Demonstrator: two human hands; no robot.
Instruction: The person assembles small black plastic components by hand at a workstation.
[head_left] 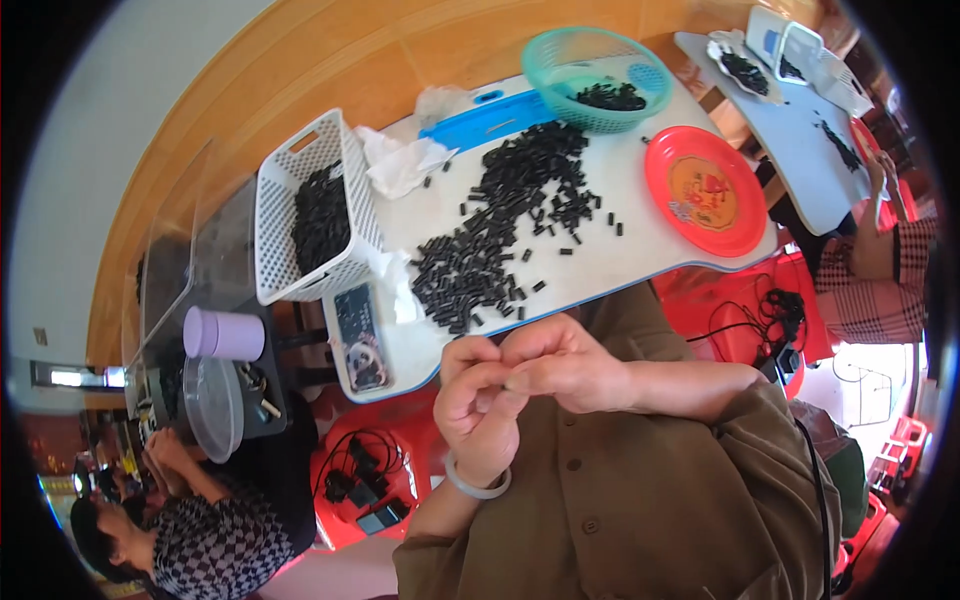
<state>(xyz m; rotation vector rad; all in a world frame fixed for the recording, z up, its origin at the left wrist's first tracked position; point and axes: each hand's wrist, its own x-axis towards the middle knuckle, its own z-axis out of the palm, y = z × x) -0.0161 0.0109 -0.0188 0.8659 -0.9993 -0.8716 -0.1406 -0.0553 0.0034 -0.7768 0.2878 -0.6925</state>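
Small, black, tube-shaped pieces are heaped on a white table with a blue edge, just past the two hands. Nearest, in front of a brown buttoned shirt, the finger and thumb of the bare left hand are pinched together. The bare right hand is pinched the same way, and the tips of both are set against each other. Whether a piece is gripped there cannot be told.

At the near left corner, a dark phone with a panda picture is laid flat. Past it, many pieces are kept in a white plastic basket with holes. At the right, no pieces can be seen on a round red plate. Farthest, a smaller bunch is held in a round green plastic basket.

Much seems to be left, as the loose heap is big. Which pieces are done cannot be told.
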